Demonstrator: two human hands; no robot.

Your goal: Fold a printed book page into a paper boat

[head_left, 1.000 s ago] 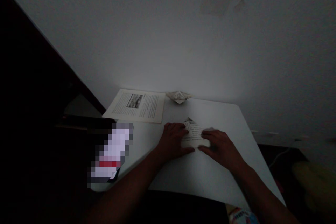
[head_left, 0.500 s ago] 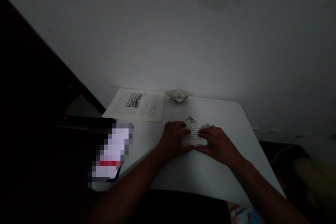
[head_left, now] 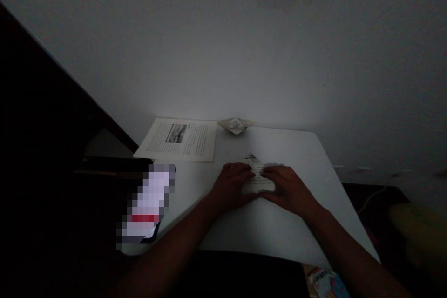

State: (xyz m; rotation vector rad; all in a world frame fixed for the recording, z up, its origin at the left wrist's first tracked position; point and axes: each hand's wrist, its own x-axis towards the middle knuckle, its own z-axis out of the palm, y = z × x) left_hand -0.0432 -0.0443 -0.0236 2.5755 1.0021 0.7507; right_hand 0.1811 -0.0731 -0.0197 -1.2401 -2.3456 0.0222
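A folded sheet of printed paper (head_left: 259, 178) with a pointed top lies on the white table (head_left: 223, 237). From the left side my left hand (head_left: 232, 181) grips it, fingers over its face and thumb at the near edge. My right hand (head_left: 284, 185) holds the opposite side the same way, and the two thumb tips nearly meet. Parts of the paper's sides are hidden under my fingers. Beyond it, close to the wall, stands a folded paper boat (head_left: 236, 125) of printed paper.
A flat printed page (head_left: 176, 144) with a dark picture lies at the table's back left. Near the left edge is a phone (head_left: 148, 205) with a blurred-out, lit screen. The wall (head_left: 223, 56) rises right behind the table. A colourful packet (head_left: 326, 281) shows below the front edge.
The view has shifted very slightly. Both hands keep nearly the same place on the folded paper, with only a small shift of the fingers.
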